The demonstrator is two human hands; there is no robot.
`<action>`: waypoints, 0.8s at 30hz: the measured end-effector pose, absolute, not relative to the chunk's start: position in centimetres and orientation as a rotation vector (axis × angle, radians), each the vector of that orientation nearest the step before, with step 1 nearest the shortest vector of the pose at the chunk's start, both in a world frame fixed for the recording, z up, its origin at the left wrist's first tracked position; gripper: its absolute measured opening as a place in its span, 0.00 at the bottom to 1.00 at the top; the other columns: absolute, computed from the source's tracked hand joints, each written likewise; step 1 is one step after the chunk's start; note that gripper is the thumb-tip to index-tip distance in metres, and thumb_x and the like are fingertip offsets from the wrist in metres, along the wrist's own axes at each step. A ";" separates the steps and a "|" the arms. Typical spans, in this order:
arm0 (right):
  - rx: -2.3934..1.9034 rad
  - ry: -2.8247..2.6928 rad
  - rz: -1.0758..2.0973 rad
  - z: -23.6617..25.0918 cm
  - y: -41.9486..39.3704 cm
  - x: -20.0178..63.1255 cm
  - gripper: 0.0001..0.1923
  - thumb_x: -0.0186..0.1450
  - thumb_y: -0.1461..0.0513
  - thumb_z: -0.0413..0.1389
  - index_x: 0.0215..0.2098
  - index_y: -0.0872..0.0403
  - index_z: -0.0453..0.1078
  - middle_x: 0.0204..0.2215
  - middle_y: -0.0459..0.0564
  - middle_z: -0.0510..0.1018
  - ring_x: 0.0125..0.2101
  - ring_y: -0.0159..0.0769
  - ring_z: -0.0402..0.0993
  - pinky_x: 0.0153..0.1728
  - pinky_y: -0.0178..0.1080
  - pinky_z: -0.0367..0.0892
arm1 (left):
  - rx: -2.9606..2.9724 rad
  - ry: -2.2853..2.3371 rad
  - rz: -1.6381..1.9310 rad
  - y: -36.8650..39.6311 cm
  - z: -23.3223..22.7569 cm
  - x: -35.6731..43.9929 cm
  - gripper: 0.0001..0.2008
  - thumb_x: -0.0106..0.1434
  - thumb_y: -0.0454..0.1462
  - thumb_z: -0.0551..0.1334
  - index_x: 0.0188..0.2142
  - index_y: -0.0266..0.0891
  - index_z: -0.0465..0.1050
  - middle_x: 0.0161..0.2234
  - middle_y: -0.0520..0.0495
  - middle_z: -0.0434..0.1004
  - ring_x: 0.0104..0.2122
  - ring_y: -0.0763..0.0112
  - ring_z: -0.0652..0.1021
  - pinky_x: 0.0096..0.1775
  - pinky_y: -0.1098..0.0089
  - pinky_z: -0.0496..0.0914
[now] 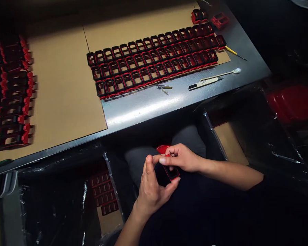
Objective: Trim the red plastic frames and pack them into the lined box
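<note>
We judge that the red-and-black rectangular frame [173, 173], held in front of the body below the metal table [149, 106], could drop if its spanning grip loosened, or be scuffed by hard fingertip pressure. The left hand [151, 186], partly open, brackets it between thumb and fingers; the right hand [182, 159], nearly closed, pinches its far end. Any smaller piece there we cannot discern.

top [207, 208]: dark navy to near-black, plain; right sleeve [266, 187]: same dark cloth, ending near the elbow; left hand [151, 188], right hand [183, 158]: bare; trousers [191, 138]: dark grey, matt
</note>
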State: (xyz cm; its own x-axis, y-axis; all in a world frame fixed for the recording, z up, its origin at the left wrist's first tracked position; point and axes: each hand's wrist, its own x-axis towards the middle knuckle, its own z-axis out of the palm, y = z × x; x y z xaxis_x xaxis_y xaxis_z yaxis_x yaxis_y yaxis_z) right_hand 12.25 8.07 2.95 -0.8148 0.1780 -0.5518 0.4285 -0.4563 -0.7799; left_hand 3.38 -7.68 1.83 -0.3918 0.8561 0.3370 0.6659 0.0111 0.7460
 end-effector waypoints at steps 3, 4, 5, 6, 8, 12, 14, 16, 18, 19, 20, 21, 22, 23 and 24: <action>0.873 1.539 -2.437 2.9 8.3 11.8 0.34 0.60 0.35 0.53 0.24 0.58 0.68 0.18 0.45 0.72 0.20 0.28 0.67 0.23 0.32 0.62 | 1.623 2.090 1.276 -7.6 2.1 3.2 0.52 0.59 0.39 0.68 0.71 0.34 0.34 0.49 0.35 0.70 0.48 0.56 0.75 0.49 0.53 0.75; 0.853 1.553 -2.437 2.8 8.3 11.8 0.35 0.60 0.34 0.53 0.24 0.58 0.68 0.18 0.45 0.72 0.20 0.28 0.66 0.24 0.32 0.62 | 1.616 2.097 1.242 -7.6 2.3 3.1 0.50 0.59 0.39 0.67 0.71 0.35 0.38 0.49 0.35 0.69 0.48 0.56 0.74 0.48 0.54 0.75; 0.836 1.581 -2.412 2.8 8.3 11.8 0.34 0.60 0.35 0.53 0.24 0.58 0.68 0.18 0.44 0.71 0.20 0.27 0.66 0.25 0.32 0.62 | 1.596 2.106 1.194 -7.5 2.4 3.0 0.47 0.59 0.39 0.67 0.71 0.36 0.42 0.49 0.36 0.69 0.48 0.56 0.74 0.47 0.54 0.75; 0.812 1.621 -2.364 2.8 8.4 11.8 0.33 0.60 0.36 0.54 0.24 0.58 0.68 0.18 0.43 0.70 0.20 0.27 0.64 0.24 0.32 0.61 | 1.563 2.120 1.148 -7.5 2.5 2.9 0.45 0.58 0.38 0.67 0.70 0.37 0.47 0.49 0.37 0.68 0.47 0.57 0.74 0.46 0.55 0.76; 0.711 1.726 -2.232 2.9 8.9 11.8 0.31 0.63 0.38 0.54 0.24 0.57 0.68 0.18 0.43 0.70 0.20 0.27 0.63 0.24 0.32 0.60 | 1.463 2.135 1.105 -7.7 2.6 2.7 0.40 0.58 0.37 0.68 0.67 0.40 0.55 0.48 0.39 0.69 0.45 0.58 0.74 0.45 0.56 0.76; 0.740 2.393 -1.904 3.9 12.5 10.2 0.20 0.66 0.47 0.56 0.36 0.56 0.76 0.27 0.47 0.78 0.26 0.31 0.70 0.30 0.34 0.64 | 1.255 2.086 1.214 -8.6 2.3 2.2 0.33 0.59 0.41 0.68 0.63 0.43 0.62 0.51 0.40 0.69 0.49 0.58 0.76 0.50 0.56 0.76; 1.054 2.919 -1.506 4.4 15.6 8.1 0.17 0.64 0.52 0.59 0.46 0.55 0.76 0.35 0.49 0.80 0.30 0.35 0.73 0.36 0.37 0.67 | 1.181 2.039 1.328 -9.2 1.9 2.3 0.34 0.60 0.45 0.68 0.64 0.45 0.61 0.55 0.40 0.69 0.53 0.57 0.76 0.53 0.55 0.74; 1.297 3.202 -0.953 4.5 18.9 5.7 0.22 0.61 0.53 0.62 0.50 0.54 0.73 0.47 0.55 0.77 0.39 0.42 0.74 0.43 0.43 0.68 | 1.150 1.982 1.452 -9.5 1.6 2.5 0.36 0.60 0.46 0.68 0.65 0.47 0.59 0.57 0.40 0.68 0.55 0.57 0.75 0.55 0.56 0.74; 1.379 3.185 -0.607 4.2 21.6 3.7 0.24 0.59 0.52 0.64 0.49 0.55 0.73 0.50 0.59 0.75 0.46 0.50 0.73 0.46 0.47 0.68 | 1.166 1.945 1.514 -9.6 1.5 2.9 0.37 0.60 0.46 0.68 0.66 0.47 0.58 0.57 0.40 0.68 0.56 0.57 0.74 0.56 0.56 0.73; 1.375 3.161 -0.526 4.0 22.4 3.1 0.21 0.60 0.53 0.63 0.48 0.56 0.74 0.49 0.59 0.75 0.47 0.52 0.73 0.46 0.48 0.68 | 1.189 1.939 1.518 -9.5 1.6 3.1 0.37 0.60 0.45 0.69 0.66 0.46 0.58 0.57 0.39 0.69 0.56 0.57 0.74 0.56 0.56 0.73; 1.363 3.146 -0.495 3.8 22.8 2.9 0.18 0.61 0.55 0.63 0.46 0.56 0.75 0.47 0.58 0.77 0.46 0.51 0.74 0.45 0.47 0.69 | 1.216 1.944 1.511 -9.4 1.6 3.2 0.37 0.60 0.45 0.69 0.65 0.45 0.59 0.57 0.39 0.71 0.56 0.57 0.75 0.56 0.56 0.73; 1.344 3.152 -0.501 3.7 22.7 3.2 0.15 0.61 0.57 0.62 0.44 0.55 0.76 0.43 0.56 0.79 0.44 0.50 0.75 0.45 0.47 0.69 | 1.242 1.957 1.501 -9.3 1.8 3.2 0.37 0.59 0.45 0.69 0.65 0.44 0.59 0.56 0.39 0.72 0.55 0.57 0.75 0.56 0.56 0.73; 1.315 3.183 -0.542 3.7 22.1 3.9 0.13 0.61 0.58 0.62 0.42 0.55 0.77 0.40 0.54 0.80 0.40 0.47 0.77 0.43 0.45 0.70 | 1.266 1.974 1.495 -9.2 2.0 3.3 0.37 0.59 0.44 0.69 0.65 0.43 0.59 0.55 0.39 0.73 0.55 0.58 0.75 0.55 0.57 0.73; 1.262 3.226 -0.623 3.8 21.1 5.0 0.12 0.61 0.59 0.62 0.41 0.55 0.77 0.36 0.52 0.81 0.36 0.44 0.77 0.41 0.44 0.70 | 1.284 1.990 1.497 -9.1 2.2 3.3 0.37 0.60 0.44 0.69 0.65 0.42 0.59 0.55 0.38 0.73 0.54 0.58 0.75 0.55 0.57 0.74; 1.165 3.269 -0.742 4.0 19.9 6.5 0.11 0.61 0.59 0.62 0.41 0.55 0.78 0.33 0.50 0.81 0.32 0.40 0.77 0.39 0.42 0.71 | 1.302 2.004 1.506 -9.0 2.3 3.2 0.37 0.60 0.44 0.69 0.65 0.41 0.59 0.55 0.38 0.74 0.54 0.58 0.76 0.54 0.57 0.74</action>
State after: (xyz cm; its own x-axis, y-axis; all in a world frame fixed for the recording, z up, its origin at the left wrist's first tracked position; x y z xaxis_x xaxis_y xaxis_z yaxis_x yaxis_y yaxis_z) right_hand 6.48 19.87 3.96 -0.7114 0.6630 0.2330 0.4974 0.7093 -0.4995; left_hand 3.19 -8.99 2.35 -0.5356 0.8040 0.2581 0.4717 0.0314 0.8812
